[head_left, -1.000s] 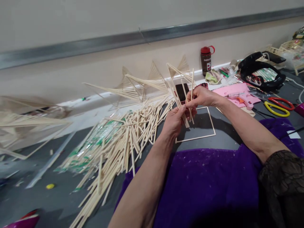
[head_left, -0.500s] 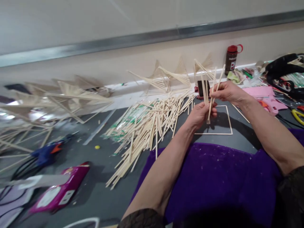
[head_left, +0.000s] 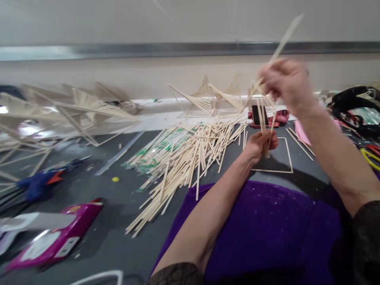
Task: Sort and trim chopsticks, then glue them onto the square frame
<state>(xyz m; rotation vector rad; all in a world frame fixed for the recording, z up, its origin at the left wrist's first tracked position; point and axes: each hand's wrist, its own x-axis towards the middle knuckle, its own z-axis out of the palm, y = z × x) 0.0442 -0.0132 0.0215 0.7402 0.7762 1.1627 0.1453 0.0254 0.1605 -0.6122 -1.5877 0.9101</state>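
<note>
- Pale wall [head_left: 118, 71] crossed by a metal strip [head_left: 148, 50] stands behind your dark grey table [head_left: 115, 225].
- Your left hand [head_left: 259, 145] is above the table, thumb and fingers pinching a few thin wooden sticks [head_left: 262, 114] that point upward.
- Your right hand [head_left: 287, 85], blurred, is higher and farther right, its fingers bunched around one pale stick [head_left: 287, 36] slanting up and rightward.
- Below your left hand, a thin rectangular frame [head_left: 273, 171] lies flat on the table, partly hidden.
- To your left, a loose heap of sticks [head_left: 190, 158] lies beside clear and green packaging [head_left: 154, 146].
- Behind the held sticks you have a phone [head_left: 255, 116]; purple cloth [head_left: 261, 225] spreads nearest you.
- Farther left lie a blue glue gun [head_left: 35, 186] and a magenta packet [head_left: 75, 219].
</note>
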